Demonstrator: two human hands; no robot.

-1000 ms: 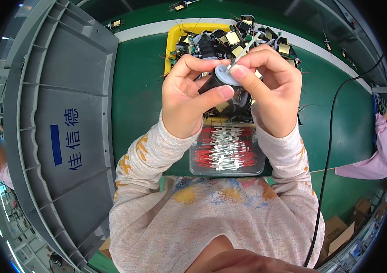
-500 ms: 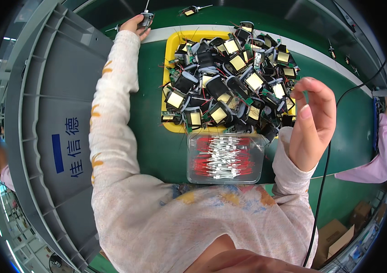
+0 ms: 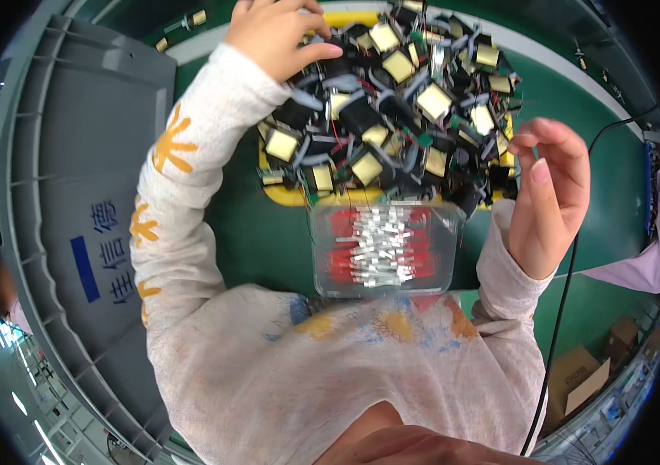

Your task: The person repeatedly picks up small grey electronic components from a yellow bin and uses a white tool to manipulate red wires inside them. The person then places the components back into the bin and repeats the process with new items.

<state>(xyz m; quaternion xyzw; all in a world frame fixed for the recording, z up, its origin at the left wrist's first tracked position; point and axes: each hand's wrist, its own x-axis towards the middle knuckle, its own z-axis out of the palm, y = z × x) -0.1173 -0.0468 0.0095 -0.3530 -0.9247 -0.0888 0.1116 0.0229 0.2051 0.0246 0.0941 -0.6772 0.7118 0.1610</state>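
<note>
My left hand reaches over the far left corner of a yellow tray. Its fingers are spread, the thumb stretched out apart from them, and I see nothing held in it. The tray is heaped with small black electronic units with cream pads, thin red wires and bits of green board. On the right, my right hand is raised by the tray's right edge; its fingers curve toward the thumb with a gap and nothing visible between. A clear plastic box of white-ended red pieces sits nearest me.
A large grey plastic crate stands on edge at the left. Loose units lie on the far green strip behind a pale rail. A black cable runs down the right side. Cardboard boxes are low at right.
My left hand has let go of a unit on the far strip and come back right over the tray. My right hand has kept nearly the same pose. The view has shifted slightly.
</note>
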